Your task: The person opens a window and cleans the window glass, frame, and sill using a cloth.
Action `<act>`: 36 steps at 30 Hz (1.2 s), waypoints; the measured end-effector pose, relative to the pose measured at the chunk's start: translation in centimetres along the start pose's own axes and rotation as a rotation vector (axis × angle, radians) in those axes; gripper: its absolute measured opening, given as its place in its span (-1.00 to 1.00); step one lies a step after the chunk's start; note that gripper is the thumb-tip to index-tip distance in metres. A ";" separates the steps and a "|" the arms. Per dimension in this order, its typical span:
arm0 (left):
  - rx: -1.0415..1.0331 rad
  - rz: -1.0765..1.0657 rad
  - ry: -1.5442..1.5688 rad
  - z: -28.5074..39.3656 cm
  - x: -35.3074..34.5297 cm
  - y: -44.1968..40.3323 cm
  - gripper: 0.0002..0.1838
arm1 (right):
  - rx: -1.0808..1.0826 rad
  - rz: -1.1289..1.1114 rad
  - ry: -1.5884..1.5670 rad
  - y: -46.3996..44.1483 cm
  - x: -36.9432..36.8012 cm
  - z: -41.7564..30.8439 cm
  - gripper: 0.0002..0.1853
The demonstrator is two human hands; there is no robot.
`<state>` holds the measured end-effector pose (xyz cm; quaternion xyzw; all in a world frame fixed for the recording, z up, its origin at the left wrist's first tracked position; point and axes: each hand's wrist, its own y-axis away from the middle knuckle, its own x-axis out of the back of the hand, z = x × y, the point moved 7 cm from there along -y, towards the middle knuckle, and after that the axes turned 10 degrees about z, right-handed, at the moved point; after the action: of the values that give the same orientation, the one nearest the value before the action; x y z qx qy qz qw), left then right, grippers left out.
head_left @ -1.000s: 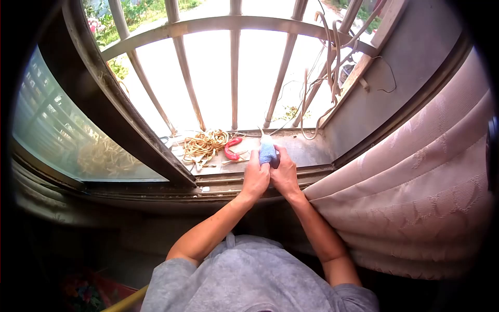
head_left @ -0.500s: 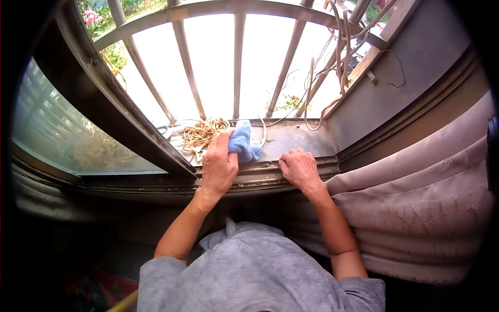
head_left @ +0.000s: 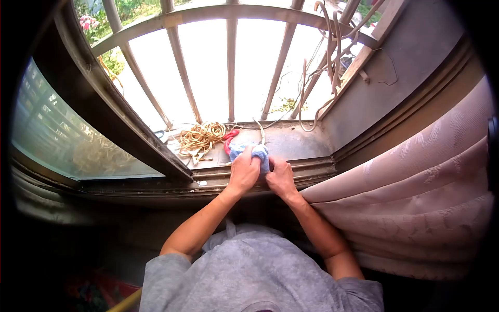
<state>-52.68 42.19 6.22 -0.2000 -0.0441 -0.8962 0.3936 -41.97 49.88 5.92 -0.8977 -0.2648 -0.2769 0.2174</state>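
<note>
A light blue cloth is bunched up above the window track, near the inner edge of the sill. My left hand is closed on it from the left. On the right side, my right hand has its bent fingers closed on the cloth's edge, close beside the left. A red, twisted strip lies against the cloth's left side; I cannot make out what it is. Left of that, a tangled heap of tan cord rests on the sill.
Metal bars stand across the window beyond the sill. Loose cables hang at the right. The sliding glass pane is at the left, a pale curtain at the right. A small white piece lies on the track.
The cloth has moved down and right with my left hand. My right hand has shifted left to grip it too. The red strip now shows beside the cord heap.
</note>
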 end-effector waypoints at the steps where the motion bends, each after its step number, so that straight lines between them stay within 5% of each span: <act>1: 0.068 0.031 0.197 -0.6 0.0 -0.5 -0.73 | -0.036 0.056 -0.101 -0.7 0.1 -0.5 -0.73; 3: -0.012 0.168 0.588 0.2 -0.7 -3.4 -0.71 | -0.115 0.159 -0.308 -3.2 0.3 -1.9 -0.64; 5: -0.067 0.150 0.481 5.1 2.4 -7.2 -0.69 | -0.105 0.047 -0.682 -8.9 1.5 -5.1 -0.54; 10: -0.347 0.358 0.174 11.4 7.7 -6.7 -0.74 | -0.048 0.194 -0.261 -10.0 4.7 -5.2 -0.57; 13: -0.222 0.370 0.479 10.7 9.5 -5.6 -0.75 | 0.044 -0.221 0.228 -8.2 1.2 -1.5 -0.65; 16: -0.322 0.464 0.466 12.1 11.2 -3.9 -0.74 | 0.262 -0.359 0.487 -6.5 -0.9 -0.5 -0.79; 23: -0.355 0.494 0.540 12.2 13.7 -1.9 -0.73 | 0.265 -0.253 0.339 -7.7 -4.4 -2.1 -0.90; 27: -0.330 0.492 0.548 11.7 13.7 -1.5 -0.73 | 0.366 -0.343 -0.010 -6.7 -11.0 -6.5 -0.83; 29: -0.299 0.463 0.586 11.0 14.1 -1.4 -0.71 | 0.276 -0.358 0.002 -6.2 -8.6 -9.2 -0.79; 31: -0.220 0.386 0.874 10.8 14.5 -1.0 -0.72 | 0.302 -0.145 -0.055 -7.8 -7.5 -7.6 -0.74; 32: -0.133 0.336 1.026 10.8 14.4 -1.0 -0.72 | 0.100 -0.367 -0.080 -8.1 -6.4 -5.9 -0.71; 33: 0.000 0.253 1.119 10.4 13.9 -1.2 -0.73 | -0.152 -0.563 -0.431 -8.4 -6.8 -3.4 -0.55; 35: 0.097 0.165 1.128 9.6 12.2 -1.8 -0.67 | -0.253 -0.653 -1.183 -6.1 -0.8 -9.4 -0.37; 36: 0.090 0.170 1.067 10.0 11.5 -1.5 -0.60 | -0.192 -0.656 -1.260 -5.9 0.7 -9.8 -0.31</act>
<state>-57.54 37.72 20.02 0.2969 0.1398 -0.8355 0.4407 -48.70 49.37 15.15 -0.7763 -0.5706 0.2211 -0.1512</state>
